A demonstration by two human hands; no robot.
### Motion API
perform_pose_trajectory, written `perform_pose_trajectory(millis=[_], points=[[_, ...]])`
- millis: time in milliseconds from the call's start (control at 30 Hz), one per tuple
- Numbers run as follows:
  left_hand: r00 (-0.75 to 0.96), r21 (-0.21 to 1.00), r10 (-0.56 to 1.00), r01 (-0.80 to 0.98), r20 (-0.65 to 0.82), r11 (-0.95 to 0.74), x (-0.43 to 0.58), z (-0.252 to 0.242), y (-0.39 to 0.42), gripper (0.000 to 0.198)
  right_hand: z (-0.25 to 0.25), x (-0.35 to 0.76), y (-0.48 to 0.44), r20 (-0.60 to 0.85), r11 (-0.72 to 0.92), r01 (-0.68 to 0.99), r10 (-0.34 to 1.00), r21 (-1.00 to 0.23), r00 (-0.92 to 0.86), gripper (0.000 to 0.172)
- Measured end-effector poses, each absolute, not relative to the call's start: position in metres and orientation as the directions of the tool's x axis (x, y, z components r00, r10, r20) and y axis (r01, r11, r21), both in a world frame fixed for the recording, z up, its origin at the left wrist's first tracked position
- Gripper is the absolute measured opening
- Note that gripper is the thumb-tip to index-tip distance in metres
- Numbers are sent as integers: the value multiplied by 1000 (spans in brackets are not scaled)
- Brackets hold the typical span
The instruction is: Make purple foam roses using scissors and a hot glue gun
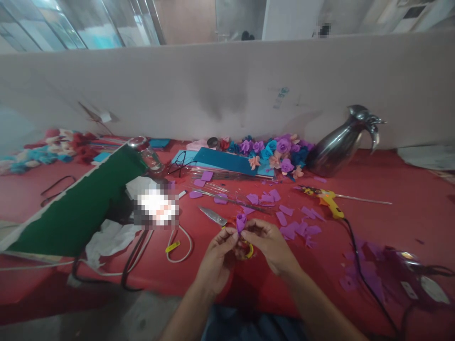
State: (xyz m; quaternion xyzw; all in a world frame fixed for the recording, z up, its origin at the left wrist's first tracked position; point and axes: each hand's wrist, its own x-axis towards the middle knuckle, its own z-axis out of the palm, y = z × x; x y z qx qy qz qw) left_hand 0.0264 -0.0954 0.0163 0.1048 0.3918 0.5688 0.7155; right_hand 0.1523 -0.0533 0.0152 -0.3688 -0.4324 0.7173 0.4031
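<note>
Head view | left hand (pixel 217 258) and right hand (pixel 270 244) both pinching purple roll (pixel 241 223), upright between their fingertips, probably so it won't unwind | scissors (pixel 213 216) just beyond left hand; purple scraps (pixel 290 230) beside right hand, glue gun (pixel 331 204) farther right, presumably for easy reach

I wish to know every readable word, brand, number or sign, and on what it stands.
No text can be read.
Blue-green marks on the wall: too blurred.
Yellow tag on the white cable: too small.
Pale patch on the dark object at right: blurred; text uncertain.
Bright pixelated area: unreadable.
Purple roll: no text visible.
</note>
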Motion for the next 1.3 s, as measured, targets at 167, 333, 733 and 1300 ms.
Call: perform_pose_trajectory(millis=[167, 333, 733, 1300], points=[[-8, 635, 902, -713, -432, 298, 26, 15, -97, 17, 18, 150, -57, -178, -263, -217, 922, -940, -344, 18], [-67, 677, 915, -694, -399, 244, 29, 14, -100, 14, 16, 148, -62, -129, -178, -150, 949, -972, -289, 17], [-179, 794, 941, -594, -286, 128, 34, 9, -102, 15, 20, 148, -69, -30, -54, -82, 963, -995, -266, 6], [-158, 719, 946, -688, -285, 102, 34, 7, -100, 17, 16, 148, -80, -26, -60, -112, 959, -992, -282, 18]])
